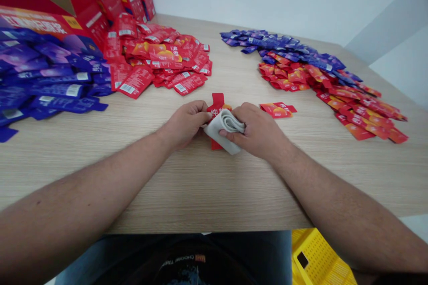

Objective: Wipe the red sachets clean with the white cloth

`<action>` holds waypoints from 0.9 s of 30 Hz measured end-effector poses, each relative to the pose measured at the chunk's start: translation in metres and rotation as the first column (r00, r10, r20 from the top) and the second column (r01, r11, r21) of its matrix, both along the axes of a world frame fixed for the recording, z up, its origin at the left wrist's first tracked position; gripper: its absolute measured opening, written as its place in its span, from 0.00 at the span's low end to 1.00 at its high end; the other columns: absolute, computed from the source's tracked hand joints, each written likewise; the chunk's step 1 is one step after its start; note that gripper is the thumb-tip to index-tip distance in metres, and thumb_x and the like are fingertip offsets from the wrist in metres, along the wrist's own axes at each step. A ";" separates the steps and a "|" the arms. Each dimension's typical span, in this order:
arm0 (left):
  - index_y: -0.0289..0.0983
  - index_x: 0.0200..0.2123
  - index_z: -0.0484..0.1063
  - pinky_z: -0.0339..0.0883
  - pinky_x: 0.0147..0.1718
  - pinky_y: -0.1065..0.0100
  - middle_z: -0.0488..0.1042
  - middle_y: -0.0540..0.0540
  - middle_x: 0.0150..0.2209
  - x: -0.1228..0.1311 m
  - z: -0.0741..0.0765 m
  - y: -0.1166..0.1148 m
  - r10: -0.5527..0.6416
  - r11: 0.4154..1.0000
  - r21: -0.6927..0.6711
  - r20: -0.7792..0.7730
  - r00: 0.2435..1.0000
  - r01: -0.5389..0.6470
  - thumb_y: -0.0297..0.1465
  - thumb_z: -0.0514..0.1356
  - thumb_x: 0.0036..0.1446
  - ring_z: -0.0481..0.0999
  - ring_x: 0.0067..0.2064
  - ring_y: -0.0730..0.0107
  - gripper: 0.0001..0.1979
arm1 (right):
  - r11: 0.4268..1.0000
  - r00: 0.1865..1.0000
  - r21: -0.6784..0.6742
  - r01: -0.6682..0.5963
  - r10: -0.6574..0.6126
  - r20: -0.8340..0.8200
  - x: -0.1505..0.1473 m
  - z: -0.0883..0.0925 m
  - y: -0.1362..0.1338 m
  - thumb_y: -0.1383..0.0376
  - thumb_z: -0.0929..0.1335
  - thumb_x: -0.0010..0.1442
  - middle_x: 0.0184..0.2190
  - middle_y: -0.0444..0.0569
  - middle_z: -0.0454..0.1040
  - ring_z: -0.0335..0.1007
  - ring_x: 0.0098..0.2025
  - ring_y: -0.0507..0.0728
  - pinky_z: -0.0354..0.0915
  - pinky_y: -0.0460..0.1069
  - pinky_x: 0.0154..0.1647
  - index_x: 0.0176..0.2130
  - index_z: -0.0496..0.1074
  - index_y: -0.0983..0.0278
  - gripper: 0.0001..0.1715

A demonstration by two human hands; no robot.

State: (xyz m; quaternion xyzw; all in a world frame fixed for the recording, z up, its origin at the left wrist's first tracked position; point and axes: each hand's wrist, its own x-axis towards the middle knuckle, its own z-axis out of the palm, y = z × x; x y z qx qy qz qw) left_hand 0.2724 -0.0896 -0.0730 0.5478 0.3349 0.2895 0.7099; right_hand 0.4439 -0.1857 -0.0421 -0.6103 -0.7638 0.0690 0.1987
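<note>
At the centre of the head view, my right hand (257, 131) is wrapped round a rolled, folded pale grey cloth (222, 132). Its coiled end faces up and to the right. Behind and partly under the cloth is a red card sleeve (218, 99) with white print; its top and bottom ends show. Pinched fingers of my left hand (189, 124) hold the left edge of the red sleeve, beside the cloth. A flat red-orange sleeve (277, 110) lies on the table just beyond my right hand.
Blue sleeves (50, 75) and red sleeves (163, 58) are heaped at the left and back left, before red boxes (90, 6). Blue packets (284, 44) and red-orange packets (361, 111) line the right of the wooden table (207, 196). Below the edge is a yellow basket (321, 260).
</note>
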 end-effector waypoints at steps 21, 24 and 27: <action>0.39 0.25 0.61 0.56 0.20 0.74 0.67 0.55 0.20 0.000 0.007 -0.002 -0.027 0.999 -0.047 -0.023 0.999 0.026 0.30 0.63 0.47 0.64 0.21 0.76 0.10 | 0.992 0.997 -0.100 -0.076 0.072 -0.036 -0.001 -0.001 -0.001 0.54 0.71 0.61 0.39 0.49 0.71 0.67 0.41 0.57 0.61 0.51 0.40 0.41 0.70 0.62 0.14; 0.39 0.25 0.60 0.56 0.20 0.74 0.65 0.55 0.19 0.000 0.006 -0.001 -0.011 0.999 -0.036 -0.008 1.000 0.010 0.29 0.63 0.46 0.64 0.21 0.76 0.11 | 0.999 0.999 -0.033 0.001 -0.003 -0.051 0.000 0.000 0.000 0.55 0.70 0.61 0.37 0.49 0.70 0.66 0.41 0.57 0.61 0.51 0.40 0.39 0.70 0.62 0.14; 0.39 0.25 0.59 0.57 0.20 0.74 0.65 0.55 0.19 0.000 0.003 -0.001 0.004 0.999 -0.032 -0.004 1.000 -0.004 0.29 0.63 0.46 0.65 0.21 0.76 0.11 | 0.999 0.998 -0.050 -0.013 0.010 -0.055 0.001 -0.002 0.001 0.54 0.70 0.61 0.35 0.48 0.70 0.66 0.39 0.57 0.60 0.51 0.39 0.38 0.70 0.63 0.15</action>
